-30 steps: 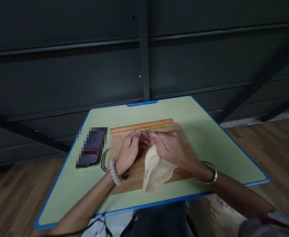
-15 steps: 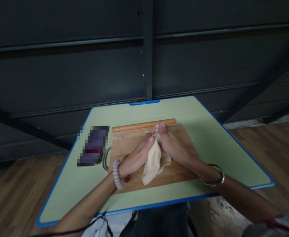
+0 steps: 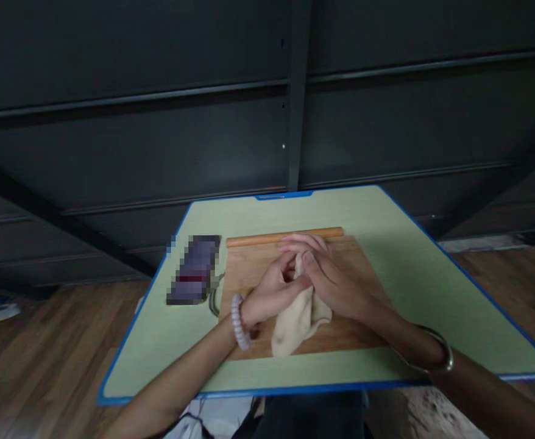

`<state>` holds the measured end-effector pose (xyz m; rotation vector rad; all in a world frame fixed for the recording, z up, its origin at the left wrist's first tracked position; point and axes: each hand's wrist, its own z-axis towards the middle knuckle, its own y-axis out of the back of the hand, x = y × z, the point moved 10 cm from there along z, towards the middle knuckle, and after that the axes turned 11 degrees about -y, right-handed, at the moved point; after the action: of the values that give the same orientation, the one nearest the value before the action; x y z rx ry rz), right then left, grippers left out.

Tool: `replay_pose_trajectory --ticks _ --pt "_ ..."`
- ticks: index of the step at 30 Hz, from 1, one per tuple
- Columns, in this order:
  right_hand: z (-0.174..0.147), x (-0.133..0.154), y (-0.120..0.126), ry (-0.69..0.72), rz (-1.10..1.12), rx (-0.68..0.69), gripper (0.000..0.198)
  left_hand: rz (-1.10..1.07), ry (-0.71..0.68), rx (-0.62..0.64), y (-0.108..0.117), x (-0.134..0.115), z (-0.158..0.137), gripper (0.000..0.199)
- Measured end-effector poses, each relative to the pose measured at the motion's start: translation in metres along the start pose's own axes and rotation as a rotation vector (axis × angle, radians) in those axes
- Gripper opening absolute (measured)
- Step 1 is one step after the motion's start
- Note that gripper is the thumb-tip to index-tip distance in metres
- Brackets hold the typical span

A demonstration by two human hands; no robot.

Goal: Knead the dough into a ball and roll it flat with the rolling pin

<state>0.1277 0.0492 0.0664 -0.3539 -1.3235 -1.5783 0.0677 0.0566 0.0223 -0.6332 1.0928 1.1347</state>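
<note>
A sheet of pale dough (image 3: 294, 326) hangs in loose folds from both hands, its lower end reaching down over the wooden cutting board (image 3: 247, 268). My left hand (image 3: 277, 291) is closed on the dough's upper part, the thumb laid across it. From the other side my right hand (image 3: 334, 277) grips the same gathered top, thumb pressed down and fingers curving over the far side. The fingertips of both hands meet there and partly hide the dough. Behind them a wooden rolling pin (image 3: 258, 239) lies along the board's far edge.
A phone-like dark object (image 3: 197, 268), blurred by pixels, lies left of the board. The board's metal handle (image 3: 213, 302) sticks out on that side. All stand on a light green table (image 3: 432, 305) with a blue rim, against a dark panelled wall (image 3: 180, 146).
The view has shifted, so the table sits further right. My left thumb has moved across the dough's top, and my right fingers now reach over the far side, the hands closer together.
</note>
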Motion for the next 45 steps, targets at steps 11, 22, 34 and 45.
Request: replay_pose_trajectory --ticks 11,22,34,45 --pt "-0.002 -0.005 -0.019 -0.096 -0.006 0.189 0.033 -0.049 0.225 -0.587 0.07 0.018 -0.019 0.019" --pt "-0.007 0.003 -0.034 -0.05 -0.049 0.327 0.065 0.051 0.129 -0.545 0.077 0.001 -0.015 0.02" --pt "-0.015 -0.002 -0.041 -0.13 -0.222 0.324 0.08 0.049 0.033 -0.59 0.074 -0.016 -0.01 0.027" --pt "-0.016 -0.011 -0.034 -0.168 -0.359 0.196 0.035 0.048 0.017 -0.447 0.061 -0.015 -0.004 0.024"
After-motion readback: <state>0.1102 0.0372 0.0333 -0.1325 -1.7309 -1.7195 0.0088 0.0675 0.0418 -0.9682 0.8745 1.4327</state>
